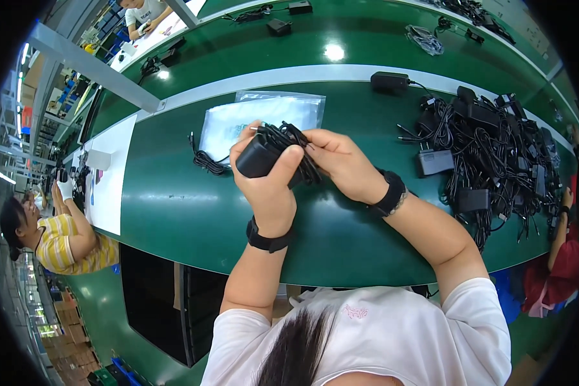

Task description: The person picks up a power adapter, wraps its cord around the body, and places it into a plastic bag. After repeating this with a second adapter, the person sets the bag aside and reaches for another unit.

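Note:
A black power adapter (256, 157) is gripped in my left hand (270, 186), thumb across its front, above the green table. Its black cable (282, 137) lies bundled in a coil against the adapter, with the metal plug tip poking out at the upper left. At the coil's right side my right hand (342, 161) pinches the cable between thumb and fingers. Just behind my hands rests a stack of clear plastic bags (219, 122). Left of my left hand, a loose coiled black cable (207, 161) lies on the table, partly over the bags' edge.
A large heap of black adapters and cables (489, 141) covers the table's right side. One adapter (389, 82) sits apart at the back. Beyond a white ledge (270, 78), more adapters lie on another green surface. Co-workers sit at the left, far left and right edge.

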{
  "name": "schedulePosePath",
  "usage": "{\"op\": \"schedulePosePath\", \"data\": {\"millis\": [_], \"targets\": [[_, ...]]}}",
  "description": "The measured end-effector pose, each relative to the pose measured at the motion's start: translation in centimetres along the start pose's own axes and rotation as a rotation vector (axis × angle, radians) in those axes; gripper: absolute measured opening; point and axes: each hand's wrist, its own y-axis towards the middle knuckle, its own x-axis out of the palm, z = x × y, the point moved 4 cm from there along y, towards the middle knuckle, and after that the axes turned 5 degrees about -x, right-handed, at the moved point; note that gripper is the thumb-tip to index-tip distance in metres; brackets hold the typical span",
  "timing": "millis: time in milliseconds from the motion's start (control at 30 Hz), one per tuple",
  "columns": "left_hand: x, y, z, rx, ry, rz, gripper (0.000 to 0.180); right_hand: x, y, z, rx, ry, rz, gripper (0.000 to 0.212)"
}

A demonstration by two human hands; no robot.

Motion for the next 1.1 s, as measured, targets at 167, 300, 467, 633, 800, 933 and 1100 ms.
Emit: {"op": "schedulePosePath", "data": {"millis": [167,300,467,633,800,933,1100], "targets": [[-0.8,-0.4,0.0,-0.008,0.077,-0.083,0.045,0.0,-0.5,0.6,0.012,-0.016,-0.079,0.036],[-0.8,-0.3,-0.4,-0.038,0.085,-0.063,0.047,0.1,-1.0,1.2,0.108,0.061,-0.116,0.052],[1.0,-0.2,-2.8,-0.300,-0.398,-0.320,0.058,-0.2,-1.3,0.0,-0.363,-0.646,0.103,0.062],[-0.5,3.7,-0.7,-0.090,-0.084,-0.410,0.053,-3.2,-0.4,-6.7,-0.390,-0.557,0.428,0.042],[-0.2,4.5,-1.8,0.294,1.470,-0.426,0.060,-5.7,-2.1,-12.9,-0.725,-0.254,0.500,0.039],[-1.8,5.8,-3.8,0.244,1.581,-0.709,0.054,-5.1,-3.9,-14.5,-0.751,-0.281,0.409,0.041],[-2.3,7.8,-1.5,-0.037,1.275,-0.553,0.054,-6.6,-5.0,-15.6,-0.780,-0.300,0.443,0.036]]}}
